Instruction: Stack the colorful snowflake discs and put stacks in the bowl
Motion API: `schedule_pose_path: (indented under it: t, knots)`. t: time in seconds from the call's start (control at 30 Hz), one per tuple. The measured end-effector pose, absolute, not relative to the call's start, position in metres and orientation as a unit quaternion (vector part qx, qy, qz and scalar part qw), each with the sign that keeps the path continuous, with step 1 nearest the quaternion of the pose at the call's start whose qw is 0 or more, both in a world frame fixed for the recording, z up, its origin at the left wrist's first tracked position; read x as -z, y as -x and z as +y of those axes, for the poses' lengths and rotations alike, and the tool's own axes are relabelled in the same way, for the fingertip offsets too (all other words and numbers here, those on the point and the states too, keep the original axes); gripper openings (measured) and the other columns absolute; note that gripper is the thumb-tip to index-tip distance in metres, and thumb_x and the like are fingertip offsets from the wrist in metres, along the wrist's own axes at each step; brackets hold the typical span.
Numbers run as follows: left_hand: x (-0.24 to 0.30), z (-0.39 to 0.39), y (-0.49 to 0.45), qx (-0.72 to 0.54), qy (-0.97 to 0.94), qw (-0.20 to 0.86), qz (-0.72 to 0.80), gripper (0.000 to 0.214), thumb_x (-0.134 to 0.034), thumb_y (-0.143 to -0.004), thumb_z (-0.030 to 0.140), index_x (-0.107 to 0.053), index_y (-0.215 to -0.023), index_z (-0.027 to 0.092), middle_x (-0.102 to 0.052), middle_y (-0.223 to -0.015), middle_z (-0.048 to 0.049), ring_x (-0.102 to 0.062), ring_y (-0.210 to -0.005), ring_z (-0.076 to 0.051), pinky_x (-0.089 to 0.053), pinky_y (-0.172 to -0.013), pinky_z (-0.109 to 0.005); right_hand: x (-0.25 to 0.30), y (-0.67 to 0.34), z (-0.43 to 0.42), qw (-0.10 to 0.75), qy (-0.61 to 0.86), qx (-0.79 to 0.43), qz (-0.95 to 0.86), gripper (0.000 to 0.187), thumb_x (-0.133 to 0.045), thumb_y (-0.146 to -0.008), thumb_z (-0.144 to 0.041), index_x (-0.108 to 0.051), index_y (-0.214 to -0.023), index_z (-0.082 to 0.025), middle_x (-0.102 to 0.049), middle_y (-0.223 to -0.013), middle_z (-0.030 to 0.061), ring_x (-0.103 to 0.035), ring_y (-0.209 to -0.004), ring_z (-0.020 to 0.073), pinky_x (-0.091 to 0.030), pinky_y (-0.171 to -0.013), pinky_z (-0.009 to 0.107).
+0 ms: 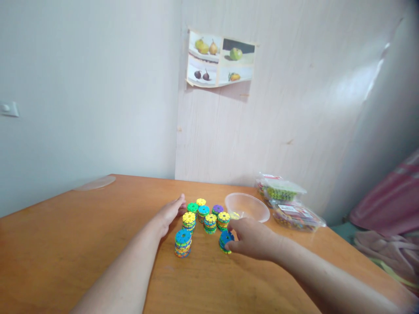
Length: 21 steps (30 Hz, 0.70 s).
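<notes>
Several short stacks of colourful notched plastic discs stand grouped on the wooden table. My left hand [170, 214] rests on its edge at the left of the group, fingers stretched forward, close to the green-topped stack [192, 208] and the yellow-topped stack [189, 219]. Nearer to me stands a blue-topped stack [183, 238], apart from both hands. My right hand [250, 237] has its thumb and fingers around the right side of another blue-topped disc stack [225, 240]. Between the hands are more stacks, among them a purple-topped one [218, 210] and a light-blue-topped one [203, 211].
A translucent round tub [262, 211] sits behind my right hand, with a yellow disc seen near it. Clear plastic boxes [296, 213] of small coloured pieces stand at the right. A translucent lid [96, 183] lies at the far left edge. A wall closes off the back.
</notes>
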<state>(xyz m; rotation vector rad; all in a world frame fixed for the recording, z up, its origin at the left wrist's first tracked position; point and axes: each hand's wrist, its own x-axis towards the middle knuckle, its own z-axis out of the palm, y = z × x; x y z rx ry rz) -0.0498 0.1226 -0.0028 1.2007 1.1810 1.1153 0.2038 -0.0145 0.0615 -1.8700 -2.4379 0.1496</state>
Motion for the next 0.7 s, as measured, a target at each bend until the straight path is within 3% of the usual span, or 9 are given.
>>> schedule_pose_path:
  t: [0.13,0.27,0.37,0.53,0.7]
  knots:
    - [0.002,0.122,0.05,-0.468,-0.505,0.528,0.497,0.066,-0.061,-0.071,0.076,-0.067,-0.099,0.016,-0.072,-0.112,-0.0109,-0.064,-0.11,-0.023,-0.047,-0.096,-0.03,-0.063,-0.204,-0.014,0.04,0.614,-0.064,-0.786,0.026,-0.068,-0.073,-0.04,-0.072,-0.091,-0.022,-0.071,-0.082,0.0048,-0.061,-0.073,0.0189,-0.028,-0.055,0.025]
    - [0.003,0.122,0.05,-0.47,-0.504,0.524,0.501,0.067,-0.063,-0.069,0.076,-0.067,-0.098,0.016,-0.072,-0.108,-0.0105,-0.065,-0.108,-0.025,-0.048,-0.095,-0.032,-0.079,-0.216,-0.005,0.115,0.608,-0.099,-0.78,0.032,-0.067,-0.076,-0.039,-0.069,-0.104,-0.023,-0.07,-0.082,0.0014,-0.06,-0.07,0.0154,-0.032,-0.055,0.023]
    - [0.002,0.122,0.05,-0.468,-0.504,0.528,0.498,0.065,-0.062,-0.071,0.075,-0.067,-0.098,0.016,-0.072,-0.11,-0.0107,-0.064,-0.109,-0.024,-0.047,-0.096,-0.032,-0.092,-0.234,0.018,0.17,0.618,-0.055,-0.766,0.032,-0.065,-0.079,-0.04,-0.069,-0.105,-0.022,-0.07,-0.086,0.0027,-0.061,-0.073,0.0155,-0.034,-0.058,0.023]
    - [0.0,0.121,0.049,-0.468,-0.504,0.529,0.498,0.064,-0.061,-0.073,0.075,-0.068,-0.097,0.016,-0.072,-0.112,-0.0116,-0.065,-0.108,-0.024,-0.048,-0.095,-0.032,-0.09,-0.259,0.066,0.094,0.697,-0.056,-0.709,0.041,-0.069,-0.074,-0.039,-0.069,-0.109,-0.017,-0.071,-0.089,0.0051,-0.064,-0.079,0.0184,-0.035,-0.057,0.023]
    - [0.0,0.12,0.05,-0.467,-0.503,0.524,0.505,0.064,-0.062,-0.071,0.075,-0.068,-0.098,0.016,-0.072,-0.112,-0.0116,-0.065,-0.106,-0.025,-0.047,-0.097,-0.034,-0.07,-0.262,0.087,0.052,0.705,-0.088,-0.702,0.037,-0.075,-0.066,-0.034,-0.072,-0.099,-0.017,-0.073,-0.088,0.0054,-0.066,-0.078,0.0191,-0.037,-0.056,0.022]
